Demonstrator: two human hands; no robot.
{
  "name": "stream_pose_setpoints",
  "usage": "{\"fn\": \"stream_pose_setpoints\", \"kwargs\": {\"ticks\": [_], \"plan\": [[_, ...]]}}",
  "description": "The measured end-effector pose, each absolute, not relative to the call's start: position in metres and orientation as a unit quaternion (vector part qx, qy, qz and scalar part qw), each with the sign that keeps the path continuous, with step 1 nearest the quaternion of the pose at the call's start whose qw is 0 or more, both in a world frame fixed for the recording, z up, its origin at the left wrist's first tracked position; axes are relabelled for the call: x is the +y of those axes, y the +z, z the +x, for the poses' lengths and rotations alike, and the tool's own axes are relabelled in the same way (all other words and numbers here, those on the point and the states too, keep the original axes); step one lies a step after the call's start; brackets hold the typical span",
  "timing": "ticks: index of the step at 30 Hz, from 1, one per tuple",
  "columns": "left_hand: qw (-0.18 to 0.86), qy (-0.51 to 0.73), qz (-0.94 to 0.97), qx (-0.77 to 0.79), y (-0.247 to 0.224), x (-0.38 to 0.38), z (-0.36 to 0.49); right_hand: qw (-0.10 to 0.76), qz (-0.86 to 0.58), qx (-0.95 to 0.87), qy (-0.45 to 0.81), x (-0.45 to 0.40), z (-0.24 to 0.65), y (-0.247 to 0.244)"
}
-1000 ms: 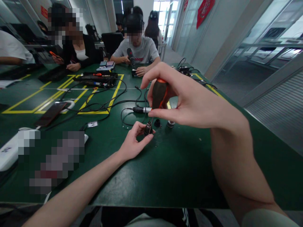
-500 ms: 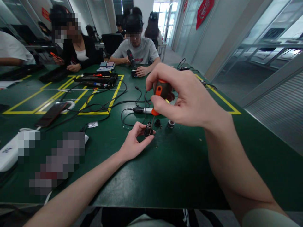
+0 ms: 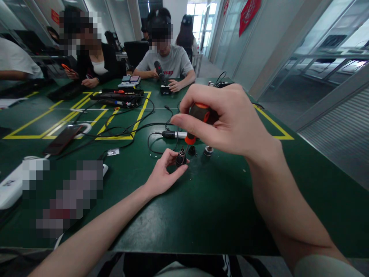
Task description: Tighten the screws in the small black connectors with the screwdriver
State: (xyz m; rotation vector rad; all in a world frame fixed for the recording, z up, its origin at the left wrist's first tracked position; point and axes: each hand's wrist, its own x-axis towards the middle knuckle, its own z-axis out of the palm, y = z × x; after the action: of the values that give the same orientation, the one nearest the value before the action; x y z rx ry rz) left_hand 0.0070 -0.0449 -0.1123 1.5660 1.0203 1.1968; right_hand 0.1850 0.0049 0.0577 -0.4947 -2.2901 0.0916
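Note:
My left hand [image 3: 163, 173] rests on the green table [image 3: 219, 207], thumb and fingers closed round a small black cylindrical part [image 3: 181, 158] with a thin metal tip on top. Above and to the right, my right hand [image 3: 225, 119] grips the dark and orange handle of a screwdriver [image 3: 198, 113]. Its thin shaft slants down to the side of the black part; where the tip meets it is too small to tell. Just right of the part are a small black ring-like piece [image 3: 191, 150] and a round piece with a metallic top [image 3: 208, 150].
Behind the parts lies a black and silver tool [image 3: 173, 134] with a cable. Cables, a phone [image 3: 63, 139], a white power strip [image 3: 17, 181] and a black tool tray [image 3: 118, 98] are on the left. Across the table, a person [image 3: 165, 61] handles a device.
My right hand has turned and shifted slightly down round the screwdriver, its thumb now stretched further left across the handle. My left hand and the black part look still.

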Motion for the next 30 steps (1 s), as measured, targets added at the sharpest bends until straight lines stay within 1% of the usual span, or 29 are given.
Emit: {"fn": "stream_pose_setpoints", "kwargs": {"ticks": [7, 11, 19, 25, 30], "plan": [[0.442, 0.481, 0.633, 0.416, -0.1123, -0.0449, 0.0079, 0.399, -0.166, -0.9, 0.046, 0.0068, 0.1852, 0.0568], [0.443, 0.478, 0.635, 0.415, -0.1106, -0.0451, 0.0077, 0.396, -0.183, -0.899, 0.036, 0.007, 0.1845, 0.0567], [0.447, 0.475, 0.633, 0.417, -0.1095, -0.0462, 0.0074, 0.406, -0.183, -0.893, 0.06, 0.0042, 0.1828, 0.058], [0.443, 0.474, 0.638, 0.415, -0.1092, -0.0463, 0.0071, 0.395, -0.206, -0.895, 0.033, 0.0071, 0.183, 0.055], [0.444, 0.475, 0.636, 0.414, -0.1098, -0.0463, 0.0072, 0.402, -0.184, -0.897, 0.033, 0.0065, 0.1825, 0.053]]}}
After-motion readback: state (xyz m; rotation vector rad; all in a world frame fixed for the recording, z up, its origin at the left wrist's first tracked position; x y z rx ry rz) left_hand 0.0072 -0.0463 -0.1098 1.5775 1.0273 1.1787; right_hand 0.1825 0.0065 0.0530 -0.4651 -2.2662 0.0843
